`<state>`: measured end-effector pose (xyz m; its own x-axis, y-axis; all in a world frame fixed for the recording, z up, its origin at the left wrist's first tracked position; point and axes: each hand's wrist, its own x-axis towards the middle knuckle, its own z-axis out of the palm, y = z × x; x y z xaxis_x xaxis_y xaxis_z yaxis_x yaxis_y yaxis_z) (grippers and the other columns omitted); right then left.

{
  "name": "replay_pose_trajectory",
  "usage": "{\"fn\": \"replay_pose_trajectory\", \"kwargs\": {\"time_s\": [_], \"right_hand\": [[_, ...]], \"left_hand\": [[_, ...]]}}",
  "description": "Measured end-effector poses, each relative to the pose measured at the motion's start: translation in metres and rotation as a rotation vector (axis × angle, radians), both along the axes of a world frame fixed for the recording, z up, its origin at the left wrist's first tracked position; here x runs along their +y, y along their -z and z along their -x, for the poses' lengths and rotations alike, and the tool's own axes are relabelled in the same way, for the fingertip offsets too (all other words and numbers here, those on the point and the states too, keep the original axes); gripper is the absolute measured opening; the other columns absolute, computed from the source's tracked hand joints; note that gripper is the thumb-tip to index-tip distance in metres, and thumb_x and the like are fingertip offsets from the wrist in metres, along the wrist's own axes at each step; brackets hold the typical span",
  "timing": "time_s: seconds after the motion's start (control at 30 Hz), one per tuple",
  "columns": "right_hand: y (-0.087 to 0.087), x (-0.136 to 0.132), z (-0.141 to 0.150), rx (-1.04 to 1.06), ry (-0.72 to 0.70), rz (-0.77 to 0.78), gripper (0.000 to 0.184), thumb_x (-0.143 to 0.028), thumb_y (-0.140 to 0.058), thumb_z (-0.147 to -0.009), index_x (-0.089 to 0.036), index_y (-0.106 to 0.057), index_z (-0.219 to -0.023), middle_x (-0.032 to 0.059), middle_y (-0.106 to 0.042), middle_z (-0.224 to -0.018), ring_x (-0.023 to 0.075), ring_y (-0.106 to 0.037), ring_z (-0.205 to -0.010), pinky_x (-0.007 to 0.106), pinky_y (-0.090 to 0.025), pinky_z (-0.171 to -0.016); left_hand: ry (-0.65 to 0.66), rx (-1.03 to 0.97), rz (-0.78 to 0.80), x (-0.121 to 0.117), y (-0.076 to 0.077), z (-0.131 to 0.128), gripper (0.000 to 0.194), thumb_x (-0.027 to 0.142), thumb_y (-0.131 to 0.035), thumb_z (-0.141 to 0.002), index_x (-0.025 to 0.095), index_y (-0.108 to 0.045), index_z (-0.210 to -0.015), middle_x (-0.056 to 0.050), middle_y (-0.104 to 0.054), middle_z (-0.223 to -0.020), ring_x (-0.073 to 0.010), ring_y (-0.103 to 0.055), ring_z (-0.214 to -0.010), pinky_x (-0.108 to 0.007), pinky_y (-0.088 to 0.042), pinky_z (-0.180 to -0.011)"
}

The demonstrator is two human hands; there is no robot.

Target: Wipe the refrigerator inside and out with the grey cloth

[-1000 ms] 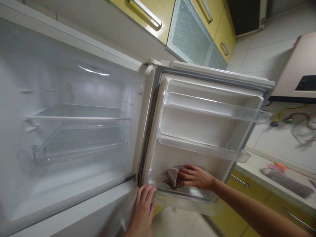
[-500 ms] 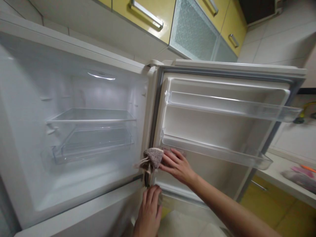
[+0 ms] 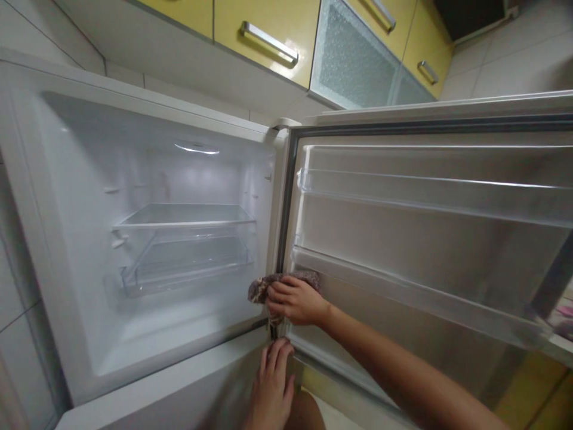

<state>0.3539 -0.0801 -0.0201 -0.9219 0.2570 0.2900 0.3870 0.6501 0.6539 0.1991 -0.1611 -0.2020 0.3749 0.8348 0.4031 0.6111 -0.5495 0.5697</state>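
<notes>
A white fridge point(image 3: 147, 113) stands open in front of me, its inside lit and bare. My right hand point(image 3: 295, 301) is closed on a brownish-grey cloth point(image 3: 264, 286) and presses it against the grey door seal point(image 3: 283, 239) at the hinge side of the open door point(image 3: 403, 239). My left hand point(image 3: 271, 388) lies with its fingers flat on the white lower ledge of the fridge, just under the right hand, holding nothing.
Inside are a glass shelf point(image 3: 183, 215) and a clear drawer point(image 3: 188, 263). The door carries clear bins point(image 3: 425, 197). Yellow wall cupboards point(image 3: 268, 30) with metal handles and a frosted glass panel point(image 3: 353, 54) hang above. White tiles cover the wall at left.
My right hand has carried the cloth from the door's bottom bin up and left to the hinge-side seal. The view has swung left, so the door fills the right side. The left hand stays put.
</notes>
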Motion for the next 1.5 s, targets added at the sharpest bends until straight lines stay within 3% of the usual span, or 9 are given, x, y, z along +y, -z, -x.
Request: {"fn": "replay_pose_trajectory", "kwargs": {"time_s": [0.13,0.4,0.57,0.77,0.9,1.07,1.2,1.33,1.5], "right_hand": [[-0.012,0.014,0.013,0.296,0.158,-0.052,0.045,-0.026,-0.058,-0.098,-0.022,-0.062,-0.143,0.0099,-0.057,-0.155,0.0256,-0.044,-0.147,0.045,-0.033,-0.120],[0.056,0.005,0.005,0.115,-0.051,0.018,0.026,-0.038,-0.052,-0.104,-0.023,-0.069,-0.117,0.0040,-0.072,-0.126,0.0202,-0.057,-0.123,0.038,-0.038,-0.111],[0.023,0.005,-0.011,-0.083,-0.198,0.029,0.027,-0.032,-0.050,-0.106,-0.024,-0.068,-0.126,0.0034,-0.068,-0.137,0.0194,-0.057,-0.126,0.038,-0.040,-0.107],[-0.024,0.018,0.008,0.240,0.056,-0.075,0.046,-0.028,-0.050,-0.103,-0.022,-0.057,-0.149,0.0086,-0.059,-0.154,0.0249,-0.045,-0.145,0.043,-0.032,-0.117],[-0.009,0.019,0.019,0.343,0.104,-0.019,0.041,-0.029,-0.054,-0.101,-0.018,-0.061,-0.140,0.0107,-0.068,-0.138,0.0251,-0.052,-0.132,0.044,-0.032,-0.115],[0.022,0.003,0.008,0.080,0.054,0.211,0.020,-0.033,-0.062,-0.097,-0.020,-0.066,-0.111,0.0056,-0.072,-0.110,0.0215,-0.057,-0.109,0.041,-0.033,-0.110],[0.023,-0.017,-0.007,0.032,0.015,0.309,0.033,-0.046,-0.064,-0.096,-0.023,-0.065,-0.120,0.0046,-0.071,-0.111,0.0217,-0.057,-0.108,0.041,-0.034,-0.107],[0.011,-0.045,-0.015,0.220,0.074,0.366,0.045,-0.039,-0.057,-0.100,-0.023,-0.058,-0.142,0.0097,-0.068,-0.131,0.0258,-0.055,-0.120,0.043,-0.037,-0.106],[-0.007,-0.088,-0.006,1.015,0.036,0.742,0.051,-0.029,-0.041,-0.105,-0.024,-0.048,-0.155,0.0110,-0.060,-0.148,0.0223,-0.055,-0.135,0.041,-0.043,-0.115]], "left_hand": [[-0.009,0.045,0.019,0.004,0.000,0.005,0.070,-0.001,-0.046,-0.082,0.023,-0.061,-0.146,-0.006,-0.056,-0.160,-0.0260,-0.050,-0.148,-0.049,-0.040,-0.127],[-0.025,0.134,0.081,-0.001,-0.017,0.016,0.068,0.001,-0.046,-0.087,0.025,-0.060,-0.149,-0.006,-0.059,-0.157,-0.0227,-0.051,-0.147,-0.042,-0.042,-0.124],[-0.044,0.115,0.050,0.000,-0.012,0.012,0.066,-0.001,-0.044,-0.087,0.024,-0.063,-0.146,-0.007,-0.059,-0.157,-0.0246,-0.053,-0.144,-0.044,-0.044,-0.123],[-0.025,0.135,0.044,0.003,-0.003,0.012,0.071,-0.001,-0.044,-0.085,0.022,-0.059,-0.150,-0.008,-0.051,-0.165,-0.0279,-0.048,-0.150,-0.052,-0.039,-0.127],[0.046,0.123,0.062,0.004,-0.006,0.015,0.076,0.003,-0.051,-0.082,0.024,-0.053,-0.156,-0.008,-0.045,-0.169,-0.0272,-0.042,-0.156,-0.053,-0.030,-0.131],[0.059,0.095,0.128,-0.001,-0.021,0.016,0.067,0.013,-0.052,-0.088,0.022,-0.056,-0.154,-0.011,-0.048,-0.167,-0.0290,-0.042,-0.155,-0.048,-0.036,-0.128],[0.035,0.116,0.199,-0.002,-0.022,0.014,0.067,0.021,-0.051,-0.092,0.014,-0.051,-0.159,-0.017,-0.044,-0.169,-0.0368,-0.033,-0.161,-0.055,-0.036,-0.128],[0.093,-0.050,0.174,0.002,-0.020,0.013,0.069,0.027,-0.060,-0.087,0.019,-0.055,-0.156,-0.014,-0.047,-0.168,-0.0355,-0.032,-0.162,-0.057,-0.026,-0.132],[-0.068,-0.727,0.295,0.004,-0.042,0.010,0.067,0.045,-0.076,-0.080,0.020,-0.065,-0.141,-0.015,-0.057,-0.159,-0.0375,-0.036,-0.159,-0.057,-0.018,-0.134]]}}
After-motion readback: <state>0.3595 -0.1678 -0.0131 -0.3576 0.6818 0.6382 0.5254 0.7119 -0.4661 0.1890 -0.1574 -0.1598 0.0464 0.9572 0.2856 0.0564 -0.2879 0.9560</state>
